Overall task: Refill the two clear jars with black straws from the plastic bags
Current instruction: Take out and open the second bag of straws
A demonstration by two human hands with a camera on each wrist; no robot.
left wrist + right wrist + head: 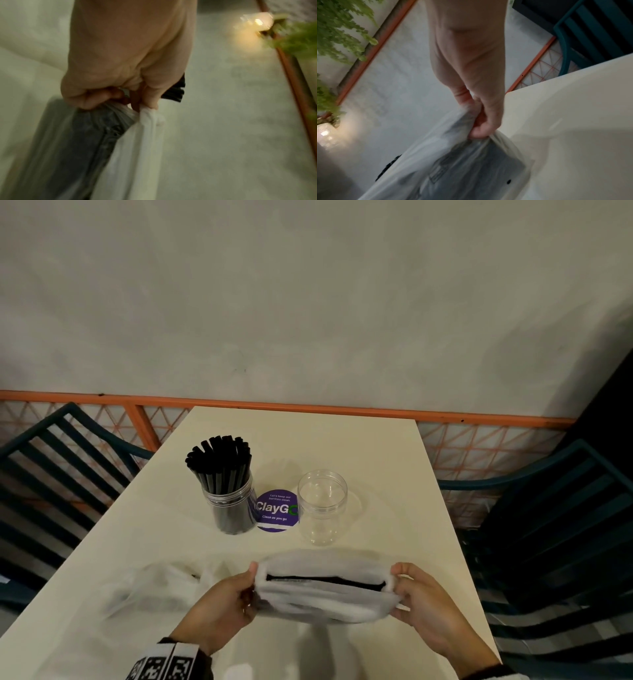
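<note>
1. We see a cream worktop (342, 446) set against a grey wall, with dark blue slatted chairs (555, 525) on either side.
2. We hold a translucent plastic bag (325, 594) of black straws (325, 581) sideways above the near part of the worktop, stretched between both hands.
3. An emptied bag (154, 587) lies crumpled to the left, just beside it.
4. The filled jar (229, 508) stands upright, packed with straws; the empty jar (322, 508) stands to its right.
5. Between the jars lies a purple round sticker (275, 513).
6. Our left hand (219, 611) has its fingers (89, 100) curled and clamped on the bag's left end.
7. Our right hand (428, 607) has its fingers (479, 131) pinched on the right end.
</note>
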